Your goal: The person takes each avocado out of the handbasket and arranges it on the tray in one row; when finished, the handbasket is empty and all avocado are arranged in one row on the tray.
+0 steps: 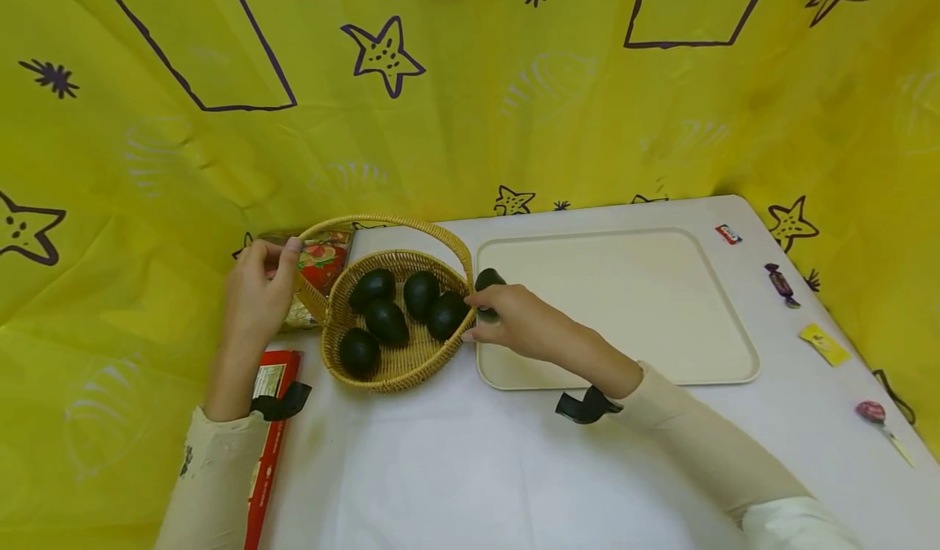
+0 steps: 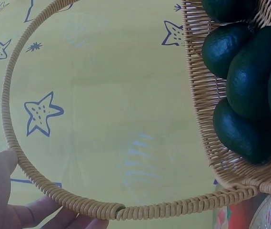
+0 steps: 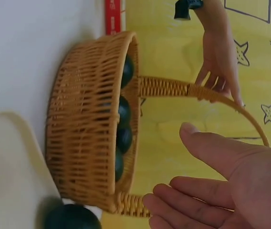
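A wicker basket (image 1: 411,380) with a tall arched handle (image 2: 90,208) holds several dark green avocados (image 1: 385,321). My left hand (image 1: 257,289) grips the handle on its left side, thumb and fingers against the wrapped cane. At the basket's right rim is my right hand (image 1: 525,321), its palm bare and its fingers loosely extended in the right wrist view. Those fingertips (image 3: 149,200) are right at the handle's right base. Another avocado (image 3: 71,218) lies outside the basket, by the tray's left edge, partly hidden behind the right hand in the head view.
A cream tray (image 1: 617,305) lies right of the basket. Left are a red box (image 1: 268,460) and bright packets (image 1: 330,256). Along the table's right side lie small wrapped sweets (image 1: 781,283) and a lollipop (image 1: 871,410). A yellow patterned cloth (image 1: 455,126) hangs behind.
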`<state>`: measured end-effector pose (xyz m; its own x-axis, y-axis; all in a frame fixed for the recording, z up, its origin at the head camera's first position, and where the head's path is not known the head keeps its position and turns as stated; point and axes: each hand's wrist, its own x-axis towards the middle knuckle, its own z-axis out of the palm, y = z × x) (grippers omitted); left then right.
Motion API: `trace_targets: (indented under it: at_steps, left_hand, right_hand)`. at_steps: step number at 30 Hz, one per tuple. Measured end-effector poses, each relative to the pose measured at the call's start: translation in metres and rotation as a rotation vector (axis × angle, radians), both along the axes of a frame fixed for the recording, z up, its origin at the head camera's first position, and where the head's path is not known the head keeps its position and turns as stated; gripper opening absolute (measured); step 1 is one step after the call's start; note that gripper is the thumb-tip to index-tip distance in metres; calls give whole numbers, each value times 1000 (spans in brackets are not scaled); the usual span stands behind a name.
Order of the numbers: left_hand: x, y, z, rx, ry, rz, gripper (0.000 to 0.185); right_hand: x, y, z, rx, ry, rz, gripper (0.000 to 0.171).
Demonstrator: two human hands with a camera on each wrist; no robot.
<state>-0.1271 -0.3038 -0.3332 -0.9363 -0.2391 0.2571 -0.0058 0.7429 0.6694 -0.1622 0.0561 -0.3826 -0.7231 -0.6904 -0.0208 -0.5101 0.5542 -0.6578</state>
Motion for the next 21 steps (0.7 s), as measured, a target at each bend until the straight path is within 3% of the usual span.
trace_targets:
  at_steps: [14, 21]
  left_hand:
    - [-1, 3, -1, -11, 25, -4, 61]
    - [-1, 2, -1, -14, 21, -3, 62]
  right_hand:
    - [5, -56, -2, 86, 122, 55, 58]
    - [2, -85, -8, 238, 241, -39, 34]
